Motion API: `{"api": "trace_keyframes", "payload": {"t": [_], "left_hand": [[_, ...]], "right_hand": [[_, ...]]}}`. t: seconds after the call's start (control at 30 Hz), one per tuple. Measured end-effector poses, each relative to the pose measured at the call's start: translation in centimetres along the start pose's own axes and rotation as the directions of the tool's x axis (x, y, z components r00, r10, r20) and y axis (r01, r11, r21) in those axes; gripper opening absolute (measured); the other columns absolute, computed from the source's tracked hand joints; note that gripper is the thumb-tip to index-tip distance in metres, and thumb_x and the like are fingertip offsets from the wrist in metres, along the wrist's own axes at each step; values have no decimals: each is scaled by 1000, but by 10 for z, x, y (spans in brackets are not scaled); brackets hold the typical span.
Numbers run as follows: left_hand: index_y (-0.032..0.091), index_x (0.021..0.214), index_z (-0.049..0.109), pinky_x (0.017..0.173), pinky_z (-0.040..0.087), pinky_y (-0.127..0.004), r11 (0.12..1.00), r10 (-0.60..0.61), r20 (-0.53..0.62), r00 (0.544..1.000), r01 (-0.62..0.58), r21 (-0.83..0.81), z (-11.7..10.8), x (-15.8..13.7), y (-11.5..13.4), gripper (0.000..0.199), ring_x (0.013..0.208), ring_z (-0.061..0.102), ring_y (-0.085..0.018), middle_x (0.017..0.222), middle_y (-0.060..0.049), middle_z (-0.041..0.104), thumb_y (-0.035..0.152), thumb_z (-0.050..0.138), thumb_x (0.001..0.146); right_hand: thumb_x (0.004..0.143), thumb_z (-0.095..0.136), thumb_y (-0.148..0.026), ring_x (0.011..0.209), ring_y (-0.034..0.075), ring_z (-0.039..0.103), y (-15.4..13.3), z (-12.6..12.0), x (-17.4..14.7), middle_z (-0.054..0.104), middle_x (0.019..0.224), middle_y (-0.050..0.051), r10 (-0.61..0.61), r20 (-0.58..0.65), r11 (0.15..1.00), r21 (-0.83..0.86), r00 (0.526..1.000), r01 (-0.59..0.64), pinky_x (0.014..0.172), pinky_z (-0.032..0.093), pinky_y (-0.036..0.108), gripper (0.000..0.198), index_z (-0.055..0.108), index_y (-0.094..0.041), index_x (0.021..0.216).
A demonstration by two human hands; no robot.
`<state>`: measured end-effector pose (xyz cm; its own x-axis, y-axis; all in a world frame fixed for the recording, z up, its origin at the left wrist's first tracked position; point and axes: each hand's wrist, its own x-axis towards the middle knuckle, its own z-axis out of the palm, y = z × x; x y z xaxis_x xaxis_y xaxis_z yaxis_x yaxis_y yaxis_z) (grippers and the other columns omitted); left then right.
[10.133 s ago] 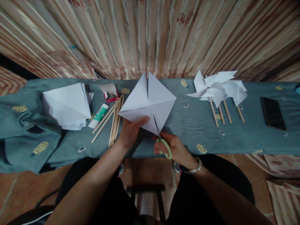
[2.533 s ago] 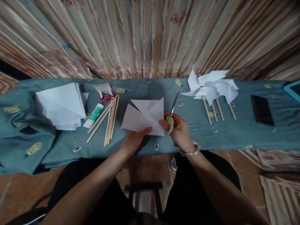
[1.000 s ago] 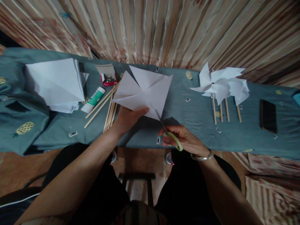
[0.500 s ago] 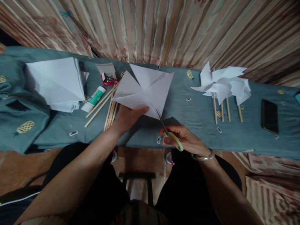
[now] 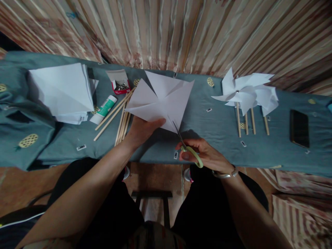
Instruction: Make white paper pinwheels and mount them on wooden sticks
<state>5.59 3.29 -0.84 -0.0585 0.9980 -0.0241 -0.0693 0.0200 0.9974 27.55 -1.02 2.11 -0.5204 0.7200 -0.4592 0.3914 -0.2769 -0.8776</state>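
Note:
A square sheet of white paper [image 5: 171,95], slit from its corners toward the middle, is held above the cloth by my left hand [image 5: 142,129]. The thumb lies on top of the sheet; the other fingers are hidden beneath it. My right hand [image 5: 203,154] grips scissors [image 5: 193,155] by their light green handles. Their blades reach the paper's near corner, pointing toward its middle. Left of the sheet lie several wooden sticks [image 5: 110,121], a green and white glue stick [image 5: 104,110] and an open red box [image 5: 120,85] of small metal pins.
A stack of white paper [image 5: 62,91] lies at the left beside bunched cloth. On the right are white paper pinwheels [image 5: 246,93] on wooden sticks, then a dark phone [image 5: 299,128]. A striped curtain [image 5: 166,34] hangs along the far edge.
Almost nothing differs. The paper and both hands sit a few pixels further right, along with much of the scene; the scissors stay at the same corner.

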Motion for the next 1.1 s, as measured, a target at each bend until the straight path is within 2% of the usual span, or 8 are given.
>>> {"api": "trace_keyframes", "payload": {"t": [0.3, 0.53, 0.9, 1.1], "left_hand": [[18, 89, 65, 86, 55, -37, 999, 16, -15, 1000, -15, 37, 0, 0, -1, 35, 89, 67, -23, 90, -6, 73, 29, 80, 60], [19, 97, 62, 89, 54, -38, 1000, 10, -10, 1000, -10, 3, 1, -1, 1, 42, 95, 66, -24, 97, -6, 73, 28, 79, 60], [19, 96, 63, 82, 56, -36, 1000, -6, -11, 1000, 6, -2, -1, 1, 0, 41, 88, 66, -23, 93, -6, 73, 29, 79, 60], [18, 99, 64, 86, 55, -36, 1000, -16, -22, 1000, 16, -6, -1, 1, 1, 44, 90, 67, -22, 95, -6, 73, 27, 81, 59]], "right_hand": [[76, 73, -57, 62, 13, 56, -1, 0, 1, 63, 70, 0, 10, 2, 1000, -16, 1000, -10, 55, 43, 23, 42, 70, -17, 89], [75, 74, -56, 60, 12, 54, -2, 0, 1, 63, 68, 0, 11, -8, 1000, -7, 1000, -11, 54, 42, 23, 41, 69, -18, 87], [65, 80, -59, 55, 9, 48, 1, 3, 3, 52, 63, -5, 83, -4, 992, 98, 997, -82, 52, 41, 23, 47, 64, -18, 82], [61, 83, -55, 55, 8, 48, 1, 3, 3, 55, 63, -5, 97, 6, 987, 127, 995, -97, 52, 40, 21, 48, 65, -17, 83]]}}
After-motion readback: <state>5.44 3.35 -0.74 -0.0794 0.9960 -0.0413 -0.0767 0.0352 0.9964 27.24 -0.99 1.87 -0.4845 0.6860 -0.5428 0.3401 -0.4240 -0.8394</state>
